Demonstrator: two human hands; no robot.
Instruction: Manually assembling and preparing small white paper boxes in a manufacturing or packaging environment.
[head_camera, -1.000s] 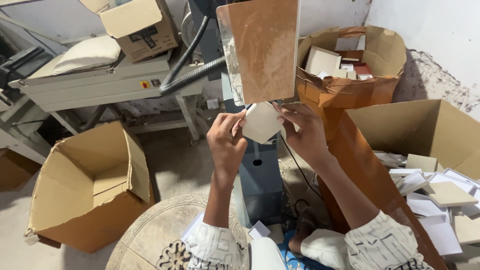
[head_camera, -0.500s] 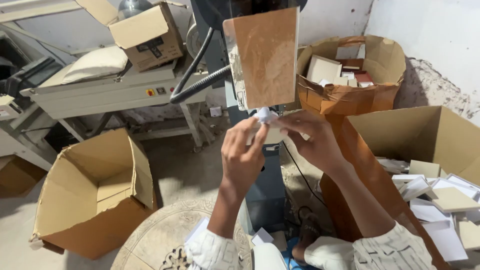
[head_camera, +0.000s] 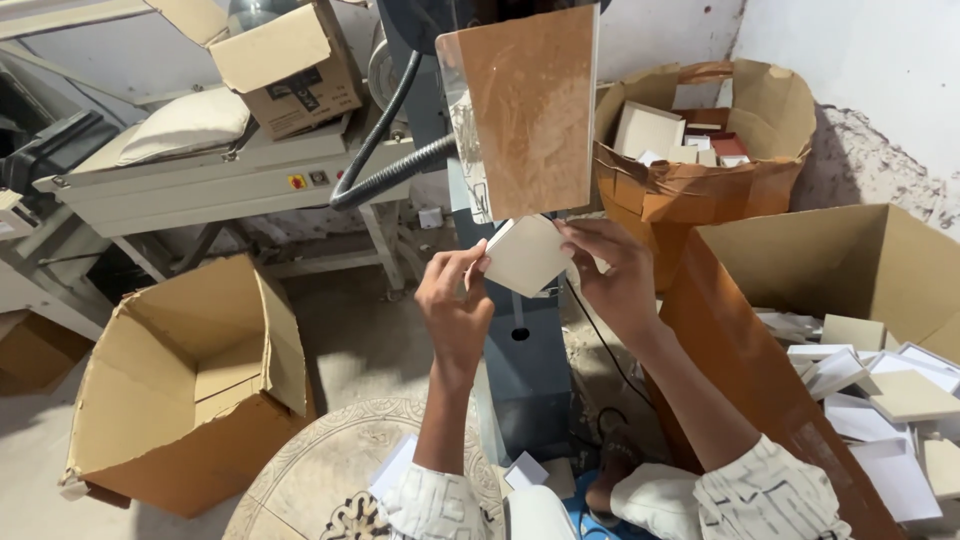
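Head view, read from the left: an open cardboard box (head_camera: 190, 385) stands in the lower left, and nothing shows on the part of its inside that can be seen. Above it, a grey machine table (head_camera: 215, 180) carries a smaller carton (head_camera: 290, 65). At the centre, the left hand (head_camera: 455, 305) pinches the left edge of a small cream folded box (head_camera: 527, 255), and the right hand (head_camera: 610, 270) grips its right edge, fingers curled around it. The piece is held just under a clear guard plate (head_camera: 525, 110) on a blue machine post (head_camera: 520, 350). Further right, a torn brown sack-like box (head_camera: 700, 150) and a big carton (head_camera: 850, 300) at the lower right hold many similar pale pieces, so the work looks to be early, judging by that supply. The machine's head is cut off at the top edge, and whether the cream piece touches the machine cannot be told.
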